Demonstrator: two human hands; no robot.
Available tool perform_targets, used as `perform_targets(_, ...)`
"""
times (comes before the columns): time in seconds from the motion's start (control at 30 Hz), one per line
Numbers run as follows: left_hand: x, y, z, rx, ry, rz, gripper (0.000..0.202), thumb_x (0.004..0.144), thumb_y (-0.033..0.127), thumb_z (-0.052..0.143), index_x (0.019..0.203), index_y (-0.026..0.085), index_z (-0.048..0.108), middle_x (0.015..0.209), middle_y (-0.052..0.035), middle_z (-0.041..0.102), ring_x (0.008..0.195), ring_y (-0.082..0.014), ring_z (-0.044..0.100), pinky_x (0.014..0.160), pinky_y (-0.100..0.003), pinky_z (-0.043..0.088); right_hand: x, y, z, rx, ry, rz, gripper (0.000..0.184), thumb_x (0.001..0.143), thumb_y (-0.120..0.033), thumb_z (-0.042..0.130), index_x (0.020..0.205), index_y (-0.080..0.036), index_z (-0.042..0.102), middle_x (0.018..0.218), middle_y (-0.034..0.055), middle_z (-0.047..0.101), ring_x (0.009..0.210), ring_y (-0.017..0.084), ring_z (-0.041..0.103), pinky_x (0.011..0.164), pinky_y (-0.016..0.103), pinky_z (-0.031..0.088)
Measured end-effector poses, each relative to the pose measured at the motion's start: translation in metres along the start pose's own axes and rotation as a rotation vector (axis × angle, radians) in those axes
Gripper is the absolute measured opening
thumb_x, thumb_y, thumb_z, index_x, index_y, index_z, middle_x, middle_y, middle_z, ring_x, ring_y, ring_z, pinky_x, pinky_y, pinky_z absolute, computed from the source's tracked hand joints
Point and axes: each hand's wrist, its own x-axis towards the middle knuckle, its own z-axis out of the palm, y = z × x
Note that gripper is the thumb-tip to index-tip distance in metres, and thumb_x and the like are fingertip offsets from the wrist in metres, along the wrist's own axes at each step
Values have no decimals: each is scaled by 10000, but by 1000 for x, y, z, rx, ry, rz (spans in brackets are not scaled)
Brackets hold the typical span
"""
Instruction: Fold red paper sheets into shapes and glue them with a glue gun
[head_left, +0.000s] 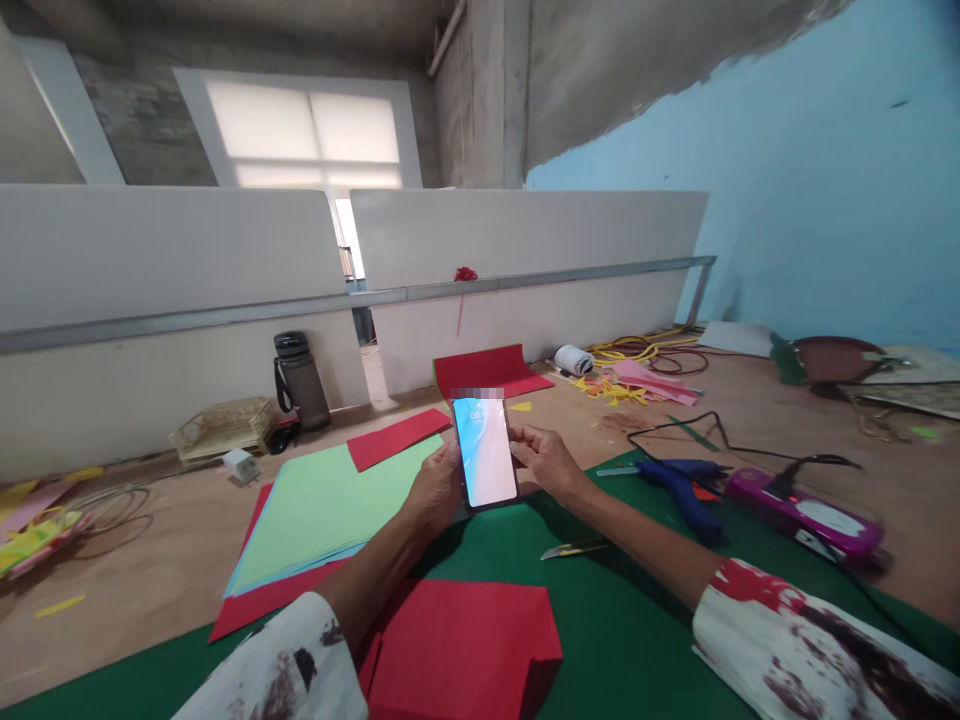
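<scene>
A smartphone (486,455) with its screen lit in blue and pale pink is held upright in front of me. My left hand (437,482) grips its left edge, and my right hand (546,458) has its fingers closed on the right edge. Below the phone, a folded red paper (465,645) lies on the green sheet (622,620). A craft knife (576,549) rests under my right forearm. Left of my hands are stacked light green sheets (322,510) over red ones, with a red strip (399,440) on top.
A blue glue gun (682,490) and a purple power strip (806,515) with a black cord lie at right. Farther back are yellow and pink paper scraps (652,380), a white roll (573,360) and red paper (491,372). At left stand a dark bottle (301,385) and woven basket (225,430).
</scene>
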Motion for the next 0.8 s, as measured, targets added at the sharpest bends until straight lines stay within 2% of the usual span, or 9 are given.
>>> perform_targets(0.2, 6, -5, -3, -67, -72, 112, 344, 871, 486, 533, 1033, 193, 612, 992, -92, 662, 876, -235, 627, 725, -317, 511, 0, -1, 0, 0, 11, -4, 252, 666, -357, 635, 789, -137, 643, 696, 13, 659, 657, 147, 590, 665, 295, 475)
perform_targets(0.43, 4, -4, 0, -73, -37, 130, 330, 834, 491, 589, 986, 200, 628, 977, -96, 665, 842, -232, 624, 700, -318, 511, -1, -5, 2, 18, 28, 35, 312, 662, -462, 654, 709, -160, 588, 632, -6, 623, 626, 151, 585, 630, 290, 470)
perform_targets(0.5, 2, -2, 2, -59, -17, 126, 315, 852, 477, 566, 990, 200, 620, 980, -98, 663, 830, -229, 628, 681, -307, 510, -3, -6, 4, 33, 19, 60, 316, 624, -418, 696, 775, -163, 587, 674, 2, 651, 661, 167, 613, 640, 298, 487)
perform_targets(0.6, -1, 2, 5, -40, 2, 120, 298, 879, 456, 525, 1012, 200, 601, 1014, -101, 660, 870, -233, 632, 673, -288, 510, -7, -8, 8, 59, 2, 103, 427, 535, -251, 751, 911, -170, 567, 793, 23, 696, 743, 194, 649, 671, 317, 516)
perform_targets(0.7, -3, 4, 6, -25, 5, 115, 284, 891, 443, 501, 1031, 211, 589, 1015, -96, 660, 877, -233, 633, 641, -277, 510, -8, -7, 14, 62, 31, 138, 479, 474, -104, 732, 912, -173, 549, 805, 26, 701, 743, 197, 654, 654, 314, 522)
perform_targets(0.8, -3, 3, 7, -22, -8, 121, 263, 900, 419, 485, 1010, 208, 596, 987, -96, 663, 847, -229, 636, 634, -280, 510, -5, -6, 18, 70, 82, 148, 406, 529, -124, 713, 893, -175, 541, 767, 26, 693, 691, 186, 648, 617, 306, 519)
